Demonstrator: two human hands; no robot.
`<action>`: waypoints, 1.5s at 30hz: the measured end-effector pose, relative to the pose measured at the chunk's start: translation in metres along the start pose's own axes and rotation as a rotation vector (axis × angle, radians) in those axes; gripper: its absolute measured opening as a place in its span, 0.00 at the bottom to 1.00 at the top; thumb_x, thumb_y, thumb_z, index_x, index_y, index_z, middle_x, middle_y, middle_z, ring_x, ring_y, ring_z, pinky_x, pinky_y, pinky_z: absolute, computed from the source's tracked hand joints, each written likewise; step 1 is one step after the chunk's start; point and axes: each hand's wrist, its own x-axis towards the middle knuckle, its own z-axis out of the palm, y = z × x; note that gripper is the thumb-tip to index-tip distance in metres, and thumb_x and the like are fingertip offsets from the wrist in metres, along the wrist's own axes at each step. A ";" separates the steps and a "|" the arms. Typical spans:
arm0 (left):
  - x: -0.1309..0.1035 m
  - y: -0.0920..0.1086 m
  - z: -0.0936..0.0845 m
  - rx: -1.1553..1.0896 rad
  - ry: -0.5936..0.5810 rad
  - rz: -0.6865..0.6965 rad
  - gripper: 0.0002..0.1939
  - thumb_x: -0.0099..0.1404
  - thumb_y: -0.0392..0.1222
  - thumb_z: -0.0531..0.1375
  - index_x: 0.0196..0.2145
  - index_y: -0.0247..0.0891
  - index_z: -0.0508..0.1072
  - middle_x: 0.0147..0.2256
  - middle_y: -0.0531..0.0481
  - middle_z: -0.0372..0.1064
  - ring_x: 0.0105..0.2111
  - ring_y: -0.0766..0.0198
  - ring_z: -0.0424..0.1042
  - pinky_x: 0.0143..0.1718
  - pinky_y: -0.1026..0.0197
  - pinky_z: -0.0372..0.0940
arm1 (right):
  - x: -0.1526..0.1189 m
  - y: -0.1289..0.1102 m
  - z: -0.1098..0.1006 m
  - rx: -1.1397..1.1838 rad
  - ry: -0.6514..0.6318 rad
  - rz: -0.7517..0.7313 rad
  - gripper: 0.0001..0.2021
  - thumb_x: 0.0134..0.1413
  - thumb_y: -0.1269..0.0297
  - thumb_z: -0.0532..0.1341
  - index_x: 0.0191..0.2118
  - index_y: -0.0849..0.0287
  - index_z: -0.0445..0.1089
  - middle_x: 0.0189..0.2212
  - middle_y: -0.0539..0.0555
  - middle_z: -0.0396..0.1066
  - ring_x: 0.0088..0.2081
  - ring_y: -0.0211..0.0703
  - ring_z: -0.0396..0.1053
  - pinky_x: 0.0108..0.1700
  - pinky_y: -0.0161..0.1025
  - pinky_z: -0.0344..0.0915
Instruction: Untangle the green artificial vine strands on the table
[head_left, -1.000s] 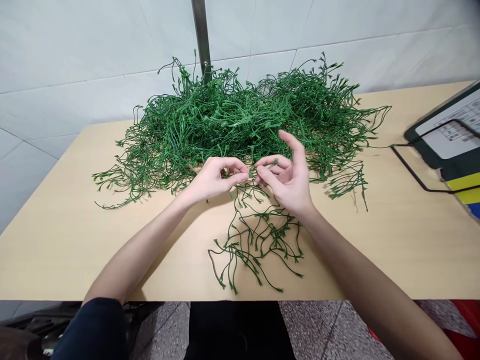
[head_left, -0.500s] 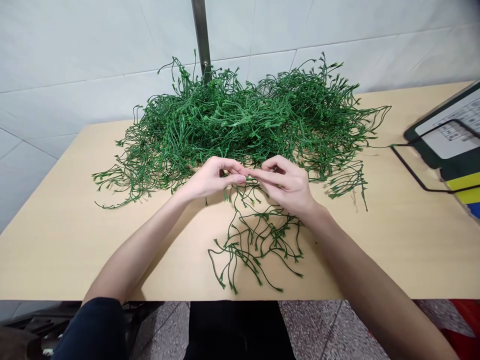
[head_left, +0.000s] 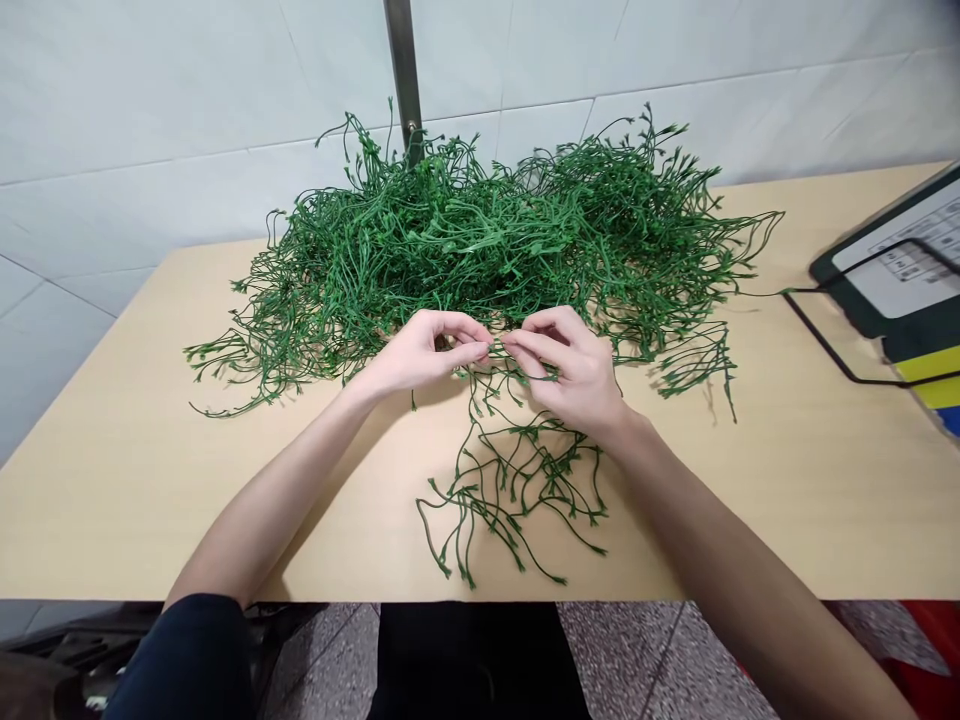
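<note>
A big tangled heap of thin green plastic stems (head_left: 480,235) with small forked tips covers the back of the table. At its front edge, my left hand (head_left: 435,350) pinches a green stem between thumb and forefinger. My right hand (head_left: 570,365) faces it a short gap away, its fingertips closed on the same small piece. Only a bit of that stem shows between the fingertips; the rest is hidden by the fingers. Below my hands lies a smaller loose group of green stems (head_left: 517,480), stretching toward the table's near edge.
The light wooden table (head_left: 135,480) stands against a tiled wall (head_left: 187,90). A metal post (head_left: 403,70) rises behind the heap. At the right lies a dark green package with a white label (head_left: 900,260) and a black wire-like handle (head_left: 817,345). A separate sprig (head_left: 697,362) lies right of the heap.
My right hand's fingers have curled inward and my fingertips have drawn slightly apart, so a bit of green shows between them. The heap and the loose stems have stayed put.
</note>
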 end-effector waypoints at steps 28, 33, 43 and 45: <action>-0.005 0.007 0.019 0.702 0.213 0.016 0.11 0.70 0.43 0.53 0.40 0.40 0.74 0.31 0.52 0.75 0.34 0.61 0.68 0.41 0.57 0.63 | -0.003 -0.005 0.008 0.118 -0.015 0.034 0.07 0.56 0.75 0.61 0.37 0.58 0.75 0.34 0.56 0.79 0.36 0.46 0.75 0.40 0.45 0.70; -0.007 0.005 0.023 0.817 0.206 0.083 0.12 0.70 0.42 0.52 0.41 0.39 0.74 0.31 0.50 0.74 0.37 0.58 0.68 0.43 0.54 0.63 | -0.007 -0.001 0.007 -0.024 -0.023 -0.086 0.14 0.59 0.75 0.60 0.48 0.57 0.75 0.36 0.57 0.79 0.36 0.45 0.74 0.40 0.45 0.71; -0.010 0.005 0.031 0.972 0.296 0.147 0.11 0.71 0.42 0.52 0.39 0.39 0.74 0.32 0.46 0.75 0.41 0.52 0.68 0.42 0.52 0.61 | -0.005 -0.010 0.008 -0.069 0.007 0.028 0.10 0.57 0.75 0.58 0.36 0.58 0.76 0.28 0.56 0.76 0.29 0.44 0.70 0.33 0.42 0.70; -0.011 0.005 0.032 0.992 0.295 0.166 0.11 0.71 0.41 0.51 0.39 0.39 0.73 0.33 0.46 0.76 0.42 0.52 0.68 0.42 0.52 0.60 | -0.003 -0.015 0.007 -0.017 0.004 0.153 0.07 0.57 0.72 0.59 0.32 0.58 0.75 0.25 0.54 0.75 0.27 0.42 0.68 0.30 0.41 0.68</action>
